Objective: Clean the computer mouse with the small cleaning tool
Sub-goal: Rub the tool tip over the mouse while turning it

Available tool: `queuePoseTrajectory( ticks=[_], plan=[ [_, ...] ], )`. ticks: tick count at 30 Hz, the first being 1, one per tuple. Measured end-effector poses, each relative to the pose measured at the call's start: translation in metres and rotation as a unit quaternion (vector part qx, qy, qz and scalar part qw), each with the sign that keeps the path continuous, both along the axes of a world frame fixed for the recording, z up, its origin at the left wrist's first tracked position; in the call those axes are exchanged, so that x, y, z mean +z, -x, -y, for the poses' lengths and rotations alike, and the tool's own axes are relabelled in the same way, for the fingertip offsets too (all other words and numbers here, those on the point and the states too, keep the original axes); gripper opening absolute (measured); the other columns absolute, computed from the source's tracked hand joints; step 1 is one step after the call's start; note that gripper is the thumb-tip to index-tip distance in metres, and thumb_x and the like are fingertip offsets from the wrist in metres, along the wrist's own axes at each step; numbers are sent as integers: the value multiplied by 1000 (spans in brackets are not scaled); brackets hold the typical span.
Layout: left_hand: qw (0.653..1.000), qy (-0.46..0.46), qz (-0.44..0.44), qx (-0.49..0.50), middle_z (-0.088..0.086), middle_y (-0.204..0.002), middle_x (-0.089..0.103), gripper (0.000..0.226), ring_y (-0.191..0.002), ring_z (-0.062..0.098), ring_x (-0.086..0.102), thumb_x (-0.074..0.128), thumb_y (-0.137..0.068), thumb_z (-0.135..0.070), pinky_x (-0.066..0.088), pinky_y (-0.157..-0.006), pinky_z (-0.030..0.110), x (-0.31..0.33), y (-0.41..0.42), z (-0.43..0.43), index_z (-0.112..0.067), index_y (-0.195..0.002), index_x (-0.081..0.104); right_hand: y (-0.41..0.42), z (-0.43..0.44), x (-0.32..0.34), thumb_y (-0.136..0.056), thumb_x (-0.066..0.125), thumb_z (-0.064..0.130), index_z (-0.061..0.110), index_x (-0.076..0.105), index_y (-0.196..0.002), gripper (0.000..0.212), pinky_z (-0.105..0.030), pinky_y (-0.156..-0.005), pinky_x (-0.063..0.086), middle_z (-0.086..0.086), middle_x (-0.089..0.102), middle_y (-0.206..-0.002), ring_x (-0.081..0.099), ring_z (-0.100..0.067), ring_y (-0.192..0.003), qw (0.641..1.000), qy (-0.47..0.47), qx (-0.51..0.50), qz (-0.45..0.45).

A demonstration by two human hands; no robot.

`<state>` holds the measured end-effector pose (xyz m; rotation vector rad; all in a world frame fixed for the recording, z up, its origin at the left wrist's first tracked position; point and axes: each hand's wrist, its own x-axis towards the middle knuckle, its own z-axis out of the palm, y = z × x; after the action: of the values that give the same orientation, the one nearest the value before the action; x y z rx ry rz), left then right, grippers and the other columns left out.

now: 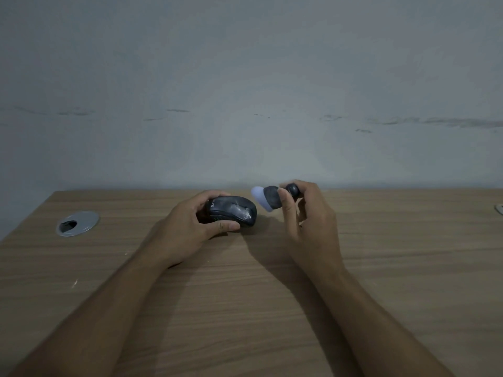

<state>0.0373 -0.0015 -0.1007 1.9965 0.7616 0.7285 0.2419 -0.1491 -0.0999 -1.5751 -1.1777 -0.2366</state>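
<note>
A black computer mouse [234, 211] lies on the wooden desk [245, 295] near its far edge, with dusty whitish marks on its right end. My left hand [196, 227] grips it from the left, thumb along the near side and fingers over the far side. My right hand [307, 216] holds the small cleaning tool [269, 200] by its dark round handle. The tool's dark body and pale lilac head point left, a short gap right of the mouse and slightly above the desk. The head is not touching the mouse.
A round metal cable grommet [77, 223] is set into the desk at the far left. A grey wall [245, 91] rises straight behind the desk's far edge. A small pale object [499, 208] shows at the right border of the desk.
</note>
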Motion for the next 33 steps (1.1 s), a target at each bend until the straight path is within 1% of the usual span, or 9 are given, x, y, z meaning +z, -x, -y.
queuePoseTrajectory(
  ticks=[3, 8, 11, 14, 19, 23, 27, 31, 33],
  plan=[
    [1000, 4, 2, -2, -12, -124, 86, 58, -118, 7, 81, 98, -81, -34, 59, -114, 48, 2, 1, 1, -38, -135, 75, 5, 0, -5, -109, 67, 23, 14, 69, -111, 9, -17, -71, 40, 11, 60, -86, 54, -3, -70, 1000, 13, 22, 6],
    [1000, 11, 2, -3, -15, -124, 85, 57, -118, 5, 80, 96, -85, -34, 58, -115, 45, 2, 1, 3, -40, -136, 73, -5, -3, -10, -109, 66, 30, 19, 70, -106, 12, -23, -68, 40, 15, 59, -78, 55, -4, -65, 998, 26, -28, -54],
    [1000, 16, 9, -6, -13, -124, 86, 55, -118, 6, 80, 94, -88, -28, 58, -116, 44, 3, 0, 4, -36, -138, 73, -3, 2, -2, -110, 66, 31, 20, 70, -106, 12, -18, -64, 40, 15, 59, -75, 54, -9, -62, 997, -1, -7, -71],
    [1000, 19, 13, -12, -12, -125, 85, 53, -120, 6, 80, 92, -90, -24, 58, -117, 46, 3, 2, 3, -36, -138, 73, 7, 2, -1, -109, 68, 28, 19, 72, -106, 11, -10, -62, 37, 20, 57, -73, 56, -4, -62, 998, 11, 19, -57],
    [1000, 13, 4, -11, -16, -130, 83, 54, -125, 8, 78, 92, -91, -36, 55, -118, 52, 1, 5, 1, -45, -139, 70, 2, -5, -8, -107, 69, 30, 21, 73, -103, 11, -8, -62, 36, 20, 53, -67, 55, 0, -62, 997, 27, -29, -65],
    [1000, 18, 10, -9, -16, -128, 84, 55, -122, 7, 79, 93, -90, -34, 56, -118, 49, 2, 4, 2, -40, -139, 72, 7, 0, -2, -108, 68, 30, 19, 72, -105, 12, -13, -64, 39, 18, 61, -75, 56, -3, -64, 998, 0, 2, -64],
    [999, 20, 24, 2, -14, -124, 86, 52, -118, 4, 80, 93, -90, -26, 58, -115, 40, 3, 3, 3, -33, -138, 74, 10, -3, -6, -106, 71, 26, 17, 74, -103, 10, -7, -67, 34, 25, 51, -70, 54, 8, -64, 999, 14, -8, -37],
    [1000, 21, 23, 4, -13, -125, 86, 51, -119, 4, 80, 93, -90, -28, 58, -116, 39, 3, 2, 5, -32, -138, 74, 1, -3, -7, -108, 68, 31, 19, 73, -104, 13, -16, -64, 36, 18, 55, -71, 51, -4, -61, 997, 2, -23, -71],
    [999, 25, 21, 3, -13, -124, 86, 51, -118, 6, 81, 93, -90, -30, 59, -115, 43, 4, 3, 5, -31, -138, 74, 6, 0, -3, -108, 69, 30, 19, 73, -105, 12, -15, -62, 38, 18, 59, -74, 54, -5, -62, 998, -8, 3, -70]
  ],
)
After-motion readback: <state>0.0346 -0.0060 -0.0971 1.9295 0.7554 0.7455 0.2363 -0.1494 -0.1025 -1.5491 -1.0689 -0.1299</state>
